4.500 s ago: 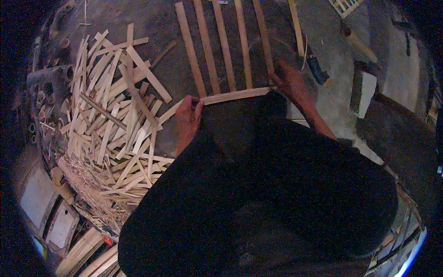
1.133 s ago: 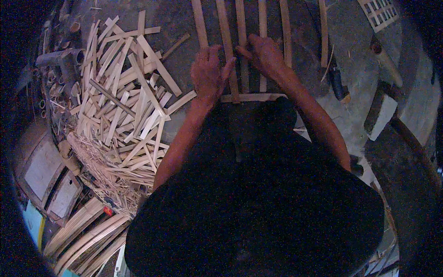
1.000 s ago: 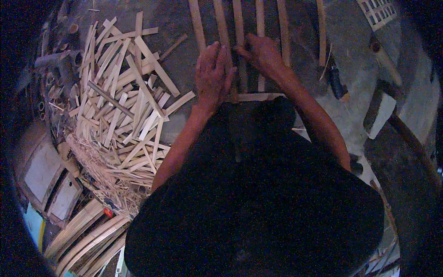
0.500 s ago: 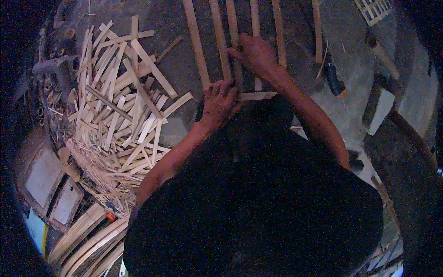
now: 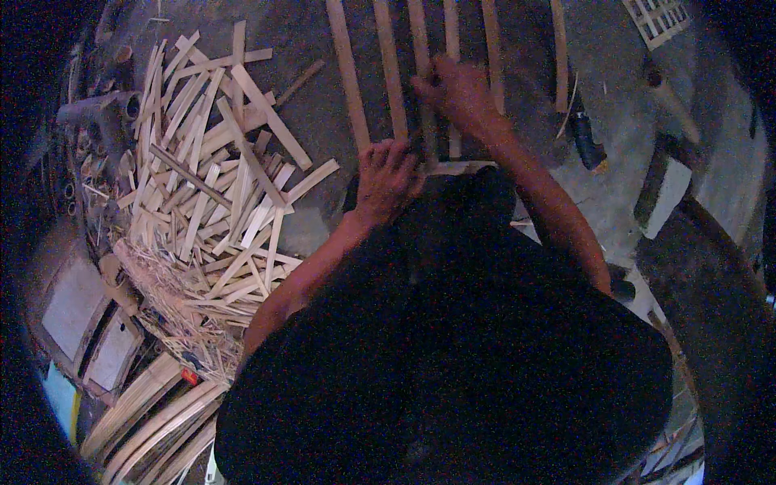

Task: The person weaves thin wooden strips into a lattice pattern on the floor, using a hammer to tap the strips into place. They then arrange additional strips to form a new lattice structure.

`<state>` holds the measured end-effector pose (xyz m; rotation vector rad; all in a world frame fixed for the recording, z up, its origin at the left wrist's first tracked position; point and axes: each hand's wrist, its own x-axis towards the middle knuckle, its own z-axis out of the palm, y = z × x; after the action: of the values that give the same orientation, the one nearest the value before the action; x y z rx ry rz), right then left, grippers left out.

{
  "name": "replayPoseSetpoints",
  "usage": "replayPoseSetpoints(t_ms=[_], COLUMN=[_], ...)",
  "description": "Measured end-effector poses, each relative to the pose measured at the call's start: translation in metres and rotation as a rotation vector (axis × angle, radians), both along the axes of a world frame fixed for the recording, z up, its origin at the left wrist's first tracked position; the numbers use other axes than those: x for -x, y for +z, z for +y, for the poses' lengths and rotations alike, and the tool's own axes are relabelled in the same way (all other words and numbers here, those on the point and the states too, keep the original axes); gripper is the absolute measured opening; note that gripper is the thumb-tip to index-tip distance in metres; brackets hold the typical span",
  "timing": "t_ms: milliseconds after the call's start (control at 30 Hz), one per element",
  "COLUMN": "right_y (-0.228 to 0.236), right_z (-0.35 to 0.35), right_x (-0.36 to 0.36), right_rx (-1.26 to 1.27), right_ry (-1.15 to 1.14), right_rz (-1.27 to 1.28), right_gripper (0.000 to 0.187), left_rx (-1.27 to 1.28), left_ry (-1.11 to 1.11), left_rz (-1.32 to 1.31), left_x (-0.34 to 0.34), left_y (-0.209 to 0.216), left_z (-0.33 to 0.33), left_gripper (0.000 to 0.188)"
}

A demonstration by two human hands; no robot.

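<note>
Parallel wooden slats (image 5: 392, 73) are ranged towards 12 o'clock, seemingly spaced so their near ends meet a crosspiece (image 5: 462, 168).
The crosspiece's left end is apparently steadied under the left hand's (image 5: 388, 183) bent fingers; the right hand (image 5: 461, 94), at 1 o'clock, is half-curled by the middle slats, forearm slanted from 4 o'clock. Neither grip can be told.
</note>
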<state>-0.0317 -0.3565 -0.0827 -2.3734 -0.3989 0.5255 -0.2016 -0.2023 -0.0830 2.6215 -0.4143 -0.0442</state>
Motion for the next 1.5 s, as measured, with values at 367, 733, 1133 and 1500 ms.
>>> replayPoseSetpoints(t_ms=[367,733,1133,1500], right_y=[0.0,0.0,0.002,-0.002], right_z=[0.001,-0.001,-0.002,-0.003], right_x=[-0.001,0.005,0.007,0.01], right_rx=[0.155,0.099,0.096,0.133], right_ry=[0.046,0.083,0.055,0.053], right_rz=[-0.104,-0.078,-0.09,-0.036], right_gripper=[0.045,0.039,0.041,0.043], left_rx=[-0.02,-0.023,-0.036,-0.01], left_ry=[-0.009,0.004,0.018,0.015], left_rz=[-0.049,0.002,-0.037,-0.03], left_x=[-0.003,-0.002,0.0,0.001], left_y=[0.005,0.004,0.006,0.003], left_z=[0.001,0.0,0.0,0.001], left_gripper=[0.033,0.032,0.033,0.033])
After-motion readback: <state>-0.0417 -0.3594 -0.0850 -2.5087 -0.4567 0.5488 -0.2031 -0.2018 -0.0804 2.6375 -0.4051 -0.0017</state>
